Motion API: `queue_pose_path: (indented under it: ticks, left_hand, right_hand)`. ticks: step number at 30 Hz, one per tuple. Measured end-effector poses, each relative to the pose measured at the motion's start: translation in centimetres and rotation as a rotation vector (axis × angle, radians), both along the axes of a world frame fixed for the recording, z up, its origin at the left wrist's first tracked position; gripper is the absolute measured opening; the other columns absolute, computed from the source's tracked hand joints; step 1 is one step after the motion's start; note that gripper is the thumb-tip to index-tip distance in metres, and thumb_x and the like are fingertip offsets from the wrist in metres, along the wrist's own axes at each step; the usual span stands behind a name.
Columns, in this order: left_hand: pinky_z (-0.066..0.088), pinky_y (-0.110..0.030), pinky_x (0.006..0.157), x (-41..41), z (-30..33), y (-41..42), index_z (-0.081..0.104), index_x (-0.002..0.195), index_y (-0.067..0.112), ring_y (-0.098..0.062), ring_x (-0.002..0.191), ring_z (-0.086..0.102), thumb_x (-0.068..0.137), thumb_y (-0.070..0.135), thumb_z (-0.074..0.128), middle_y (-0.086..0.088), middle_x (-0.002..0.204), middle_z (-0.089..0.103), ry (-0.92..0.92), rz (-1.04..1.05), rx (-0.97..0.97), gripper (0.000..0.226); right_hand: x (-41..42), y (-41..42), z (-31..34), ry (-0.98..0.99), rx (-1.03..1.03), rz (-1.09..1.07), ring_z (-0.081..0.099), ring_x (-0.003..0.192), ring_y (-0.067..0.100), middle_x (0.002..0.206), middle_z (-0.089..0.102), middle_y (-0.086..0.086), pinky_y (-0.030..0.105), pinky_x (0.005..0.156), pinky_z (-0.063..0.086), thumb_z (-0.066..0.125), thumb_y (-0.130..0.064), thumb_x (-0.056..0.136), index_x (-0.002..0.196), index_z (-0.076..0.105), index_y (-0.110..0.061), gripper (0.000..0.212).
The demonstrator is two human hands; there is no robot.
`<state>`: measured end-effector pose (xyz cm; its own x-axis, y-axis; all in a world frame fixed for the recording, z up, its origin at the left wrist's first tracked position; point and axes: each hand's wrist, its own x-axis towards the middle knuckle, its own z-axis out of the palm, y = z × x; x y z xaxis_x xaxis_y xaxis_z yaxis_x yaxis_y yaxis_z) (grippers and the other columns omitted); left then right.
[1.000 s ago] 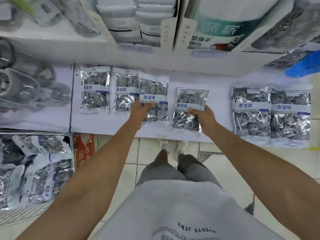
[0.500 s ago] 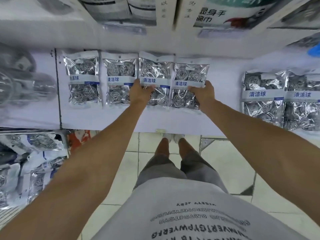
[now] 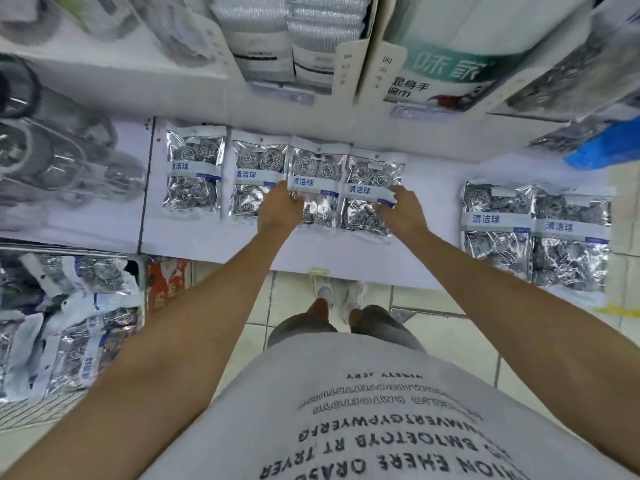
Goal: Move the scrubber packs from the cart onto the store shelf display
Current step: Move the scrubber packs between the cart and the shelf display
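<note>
On shelf (image 3: 429, 209), packs (image 3: 372, 192) lie lengthwise front-to-back

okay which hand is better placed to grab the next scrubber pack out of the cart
Left. The cart with loose packs sits at the person's left, below the left hand; the right hand would have to cross the body.

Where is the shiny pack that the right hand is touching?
In the head view, that pack lies on the white shelf, fourth and rightmost in the left row, under the right hand, beside the third pack.
</note>
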<state>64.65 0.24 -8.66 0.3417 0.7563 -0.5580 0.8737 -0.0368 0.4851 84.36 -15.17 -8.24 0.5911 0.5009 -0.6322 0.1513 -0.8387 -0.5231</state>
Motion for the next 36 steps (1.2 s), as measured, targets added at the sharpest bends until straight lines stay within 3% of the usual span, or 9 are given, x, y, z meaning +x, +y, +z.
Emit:
queue_pose_path:
  ticks: [2, 5, 8, 12, 17, 22, 26, 31, 36]
  left_hand:
    - [0.057, -0.04, 0.082, -1.6, 1.8, -0.7, 0.06, 0.126, 0.01, -0.03, 0.101, 0.069, 0.102, 0.032, 0.056, -0.012, 0.11, 0.07, 0.022, -0.015, 0.046, 0.033]
    - [0.056, -0.043, 0.082, -4.4, 4.6, -2.5, 0.056, 0.137, 0.012, -0.035, 0.105, 0.066, 0.104, 0.037, 0.051, -0.016, 0.116, 0.067, 0.05, -0.057, 0.18, 0.041]
    - [0.049, -0.04, 0.083, -7.6, 7.4, -4.6, 0.056, 0.135, 0.007, -0.038, 0.112, 0.063, 0.105, 0.032, 0.051, -0.019, 0.124, 0.064, 0.082, -0.038, 0.31, 0.039]
    - [0.05, -0.048, 0.093, -12.7, 9.7, -8.8, 0.054, 0.14, 0.001, -0.042, 0.112, 0.061, 0.106, 0.034, 0.051, -0.024, 0.124, 0.064, 0.136, 0.098, 0.414, 0.048]
    - [0.053, -0.043, 0.079, -19.1, 11.5, -15.3, 0.062, 0.124, 0.006, -0.035, 0.097, 0.064, 0.104, 0.035, 0.05, -0.017, 0.11, 0.067, 0.195, 0.323, 0.476, 0.037]
    - [0.055, -0.043, 0.08, -25.2, 12.0, -22.0, 0.063, 0.117, 0.008, -0.035, 0.097, 0.065, 0.102, 0.029, 0.05, -0.015, 0.108, 0.067, 0.232, 0.595, 0.49, 0.029]
    - [0.054, -0.041, 0.085, -29.6, 11.2, -25.5, 0.062, 0.127, 0.013, -0.031, 0.103, 0.064, 0.102, 0.034, 0.049, -0.011, 0.118, 0.068, 0.267, 0.813, 0.442, 0.035]
    - [0.052, -0.042, 0.089, -34.2, 10.1, -26.7, 0.061, 0.131, 0.011, -0.033, 0.108, 0.063, 0.103, 0.033, 0.051, -0.014, 0.12, 0.067, 0.242, 0.989, 0.411, 0.036]
    - [0.053, -0.044, 0.092, -39.2, 8.2, -24.6, 0.054, 0.139, 0.008, -0.035, 0.114, 0.06, 0.104, 0.035, 0.049, -0.016, 0.128, 0.063, 0.233, 1.048, 0.343, 0.045]
  right_hand:
    - [-1.1, -0.1, 2.1, -0.021, 0.033, 0.153, 0.067, 0.105, 0.032, 0.139, 0.053, 0.013, 0.044, 0.087, 0.058, 0.068, -0.027, 0.098, 0.151, 0.045, -0.011, 0.06]
    - [-2.9, -0.1, 5.1, -0.133, 0.066, 0.444, 0.06, 0.117, 0.032, 0.139, 0.054, 0.016, 0.039, 0.095, 0.049, 0.059, -0.03, 0.102, 0.149, 0.048, -0.01, 0.052]
    - [-5.0, 0.1, 7.6, -0.222, 0.154, 0.687, 0.048, 0.135, 0.033, 0.149, 0.05, 0.017, 0.041, 0.106, 0.041, 0.054, -0.034, 0.105, 0.152, 0.046, -0.01, 0.054]
    - [-8.5, 0.7, 9.9, -0.309, 0.272, 0.942, 0.052, 0.128, 0.033, 0.14, 0.057, 0.015, 0.042, 0.104, 0.044, 0.054, -0.035, 0.105, 0.149, 0.049, -0.009, 0.051]
    - [-14.1, 0.0, 11.2, -0.366, 0.384, 1.201, 0.053, 0.127, 0.036, 0.139, 0.056, 0.017, 0.046, 0.105, 0.046, 0.052, -0.042, 0.105, 0.147, 0.051, -0.007, 0.055]
    - [-20.0, -1.0, 10.5, -0.278, 0.409, 1.363, 0.049, 0.136, 0.031, 0.148, 0.054, 0.013, 0.041, 0.113, 0.039, 0.036, -0.059, 0.1, 0.149, 0.051, -0.011, 0.07]
    - [-24.8, -0.5, 9.7, -0.229, 0.396, 1.489, 0.053, 0.128, 0.034, 0.137, 0.06, 0.017, 0.039, 0.105, 0.041, 0.054, -0.042, 0.104, 0.142, 0.056, -0.007, 0.052]
    - [-30.9, 1.9, 9.3, -0.184, 0.366, 1.569, 0.051, 0.133, 0.027, 0.145, 0.055, 0.009, 0.039, 0.109, 0.044, 0.048, -0.053, 0.103, 0.149, 0.049, -0.015, 0.059]
    - [-37.4, 6.1, 9.3, -0.181, 0.363, 1.575, 0.057, 0.121, 0.026, 0.132, 0.062, 0.007, 0.039, 0.096, 0.049, 0.051, -0.047, 0.103, 0.14, 0.055, -0.019, 0.047]
